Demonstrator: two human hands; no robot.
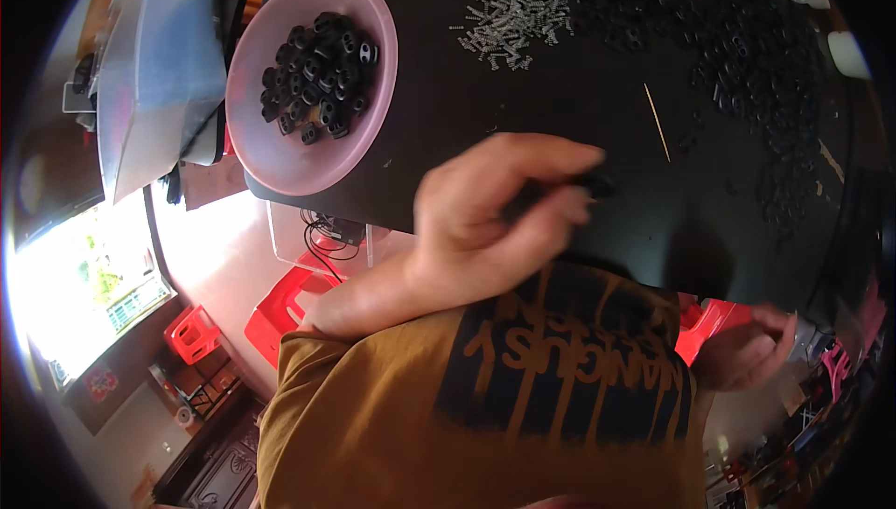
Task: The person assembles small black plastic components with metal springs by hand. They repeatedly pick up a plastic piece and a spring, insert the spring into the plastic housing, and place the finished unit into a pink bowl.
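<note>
Above the table's near side, my left hand (pixel 509 215) is closed in a pinch. Between its thumb and fingertips is a small black plastic piece (pixel 597 184), blurred and partly covered. My right hand (pixel 747 352) is low on the right, off the table's near edge. It is dim and smeared, so whether it holds anything does not show. A pink bowl (pixel 378 126) on the left holds a heap of black cord locks (pixel 317 75). At the far middle lies a pile of small metal springs (pixel 525 7). Loose black plastic parts (pixel 737 70) spread along the table's right side.
A thin wooden stick (pixel 657 123) lies on the dark table (pixel 429 70), left of the loose parts. A translucent plastic bin (pixel 159 80) stands beyond the bowl to the left. Red stools (pixel 194 334) and a clear box with black cables (pixel 331 234) are below the table's edge.
</note>
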